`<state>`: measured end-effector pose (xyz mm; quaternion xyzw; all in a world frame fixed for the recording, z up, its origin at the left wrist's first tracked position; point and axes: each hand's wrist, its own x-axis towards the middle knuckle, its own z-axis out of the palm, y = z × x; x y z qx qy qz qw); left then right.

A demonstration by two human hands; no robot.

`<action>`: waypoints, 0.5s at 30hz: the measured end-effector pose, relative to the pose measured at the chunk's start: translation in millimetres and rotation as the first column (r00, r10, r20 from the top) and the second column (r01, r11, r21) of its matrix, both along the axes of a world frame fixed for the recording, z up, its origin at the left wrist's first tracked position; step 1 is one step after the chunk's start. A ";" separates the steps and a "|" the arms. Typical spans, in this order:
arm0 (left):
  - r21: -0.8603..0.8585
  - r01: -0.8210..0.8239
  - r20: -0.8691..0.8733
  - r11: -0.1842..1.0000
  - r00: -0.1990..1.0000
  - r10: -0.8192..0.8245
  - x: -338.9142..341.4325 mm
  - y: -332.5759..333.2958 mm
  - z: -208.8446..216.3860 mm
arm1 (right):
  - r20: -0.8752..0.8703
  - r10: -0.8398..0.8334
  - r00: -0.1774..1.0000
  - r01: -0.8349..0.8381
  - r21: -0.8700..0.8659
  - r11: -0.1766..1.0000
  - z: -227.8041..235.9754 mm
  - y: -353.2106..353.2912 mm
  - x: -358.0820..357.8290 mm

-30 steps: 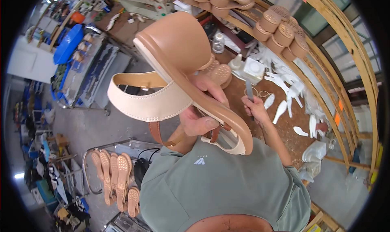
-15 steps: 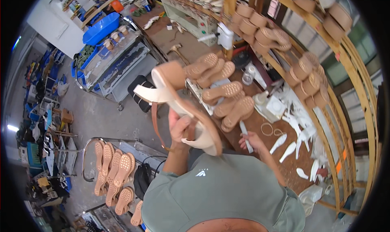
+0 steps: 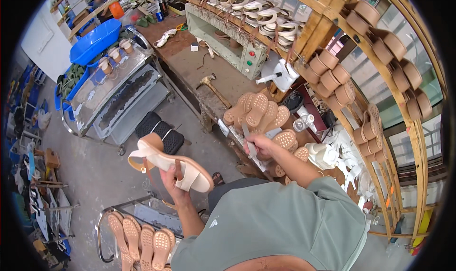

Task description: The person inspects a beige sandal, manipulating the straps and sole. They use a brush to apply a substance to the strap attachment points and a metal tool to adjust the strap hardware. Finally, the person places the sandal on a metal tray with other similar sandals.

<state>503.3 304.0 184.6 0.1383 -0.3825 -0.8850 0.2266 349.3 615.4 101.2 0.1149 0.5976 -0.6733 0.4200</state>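
Note:
My left hand [image 3: 172, 180] is closed round the middle of a cream sandal [image 3: 192, 177] with a tan block heel and sole, held over the aisle to the left of the bench. Its heel points up and away from me, and a thin brown strap hangs loose below. In my right hand [image 3: 262, 146] is a flat, pale grey strip-like tool [image 3: 245, 129], gripped at its near end; its exact kind is unclear. That hand is beside several tan soles [image 3: 258, 108] bunched on the bench, and my forearm crosses above more soles [image 3: 285, 140].
A hammer [image 3: 209, 85] lies farther along the bench [image 3: 190, 64], before a grey machine [image 3: 244, 57]. Wooden racks of heels [image 3: 327, 76] rise at right. Soles on a metal cart [image 3: 147, 242] stand at near left; a trolley [image 3: 114, 97] with blue tubs is beyond the aisle.
The sandal in my left hand has moved left and down, turning to show its straps. My right hand has moved left and forward with the grey tool, closer to the soles. My view has shifted.

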 end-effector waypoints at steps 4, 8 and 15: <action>-0.012 -0.114 0.077 0.993 0.990 0.115 -19.2 -18.3 9.8 | 0.097 -0.352 0.931 0.364 -0.163 0.917 -16.6 -23.7 -116.9; -0.014 -0.042 0.124 0.999 0.991 0.044 -16.7 -41.6 -12.2 | 0.188 -0.603 0.775 0.631 -0.276 0.725 -39.0 -33.1 -218.7; 0.059 0.101 0.226 0.993 0.968 -0.111 -98.8 -9.3 1.5 | -0.116 -0.777 0.618 0.769 -0.117 0.629 -203.4 67.5 -307.2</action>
